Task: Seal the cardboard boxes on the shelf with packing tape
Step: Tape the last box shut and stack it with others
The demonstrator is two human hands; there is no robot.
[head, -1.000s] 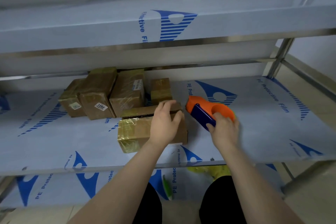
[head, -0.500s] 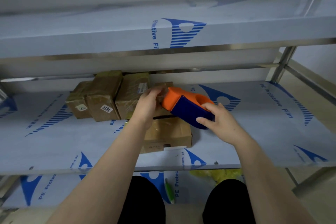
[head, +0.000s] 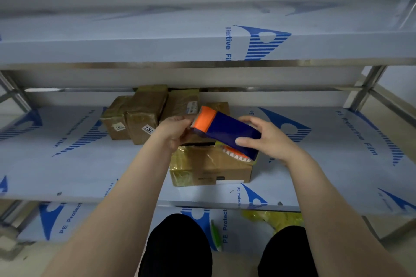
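An orange and dark blue tape dispenser [head: 227, 130] hangs in the air above a cardboard box [head: 209, 168] near the front of the middle shelf [head: 78, 164]. My right hand [head: 267, 139] grips the dispenser's blue body from the right. At its orange toothed end my left hand [head: 174, 130] pinches with its fingertips; the tape itself is not visible. The box has glossy yellowish tape on its left side and its top flap stands slightly open at the back.
Several taped brown boxes [head: 144, 117] are stacked at the back of the shelf, left of centre. The upper shelf [head: 157, 45] overhangs close above. Steel posts [head: 369, 87] stand at the right. On the lower shelf lie a green object [head: 216, 236] and yellow plastic [head: 276, 218].
My left hand left the box and went to the dispenser's orange end. My right hand lifted the dispenser off the shelf and brought it over the box, turning it sideways.
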